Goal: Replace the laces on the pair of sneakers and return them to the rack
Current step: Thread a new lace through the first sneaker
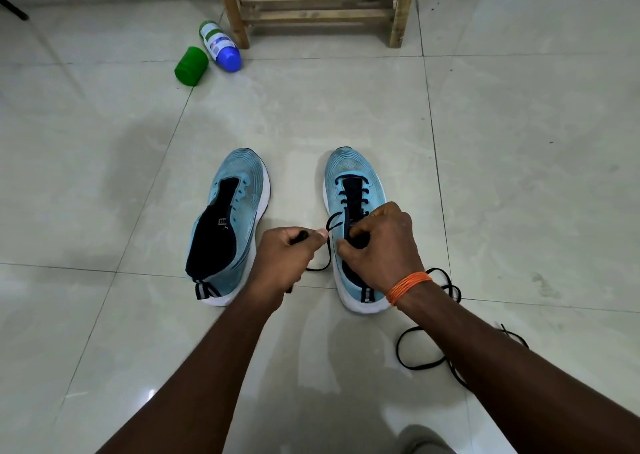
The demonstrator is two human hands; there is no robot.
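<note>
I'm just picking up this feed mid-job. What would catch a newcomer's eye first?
Two light-blue sneakers on the tiles: the left sneaker is unlaced, while the left hand and right hand thread a black lace into the right sneaker. A loose lace lies by the right forearm; a bottle and green cap sit beside the wooden rack.

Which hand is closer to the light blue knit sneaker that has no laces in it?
Left. The left hand sits just right of the unlaced light blue sneaker, pinching a black lace end. The right hand is farther, over the other, part-laced sneaker.
</note>
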